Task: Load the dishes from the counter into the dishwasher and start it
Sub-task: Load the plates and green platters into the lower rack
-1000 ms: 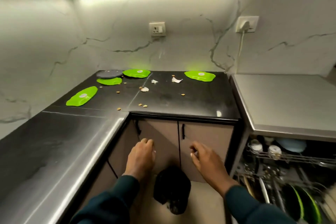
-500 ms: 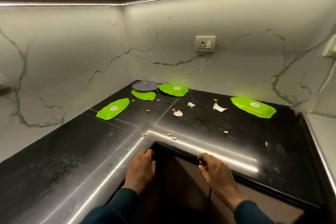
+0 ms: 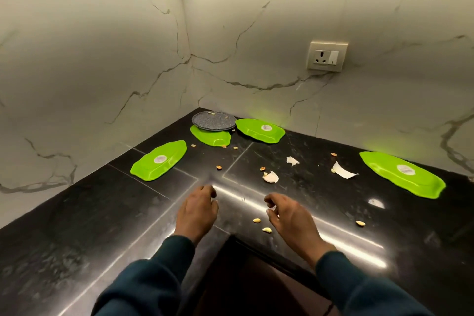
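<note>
Green leaf-shaped dishes (image 3: pixel 160 160) and a grey plate (image 3: pixel 214 120) lay ahead on the black worktop (image 3: pixel 102 213) as my left hand (image 3: pixel 197 214) and right hand (image 3: pixel 289 218) hovered empty, each grip loosely curled, judging I should next reach farther to collect one.

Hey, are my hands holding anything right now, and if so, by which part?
Nothing is held. The left hand and right hand hover over the counter with loosely curled fingers.
</note>
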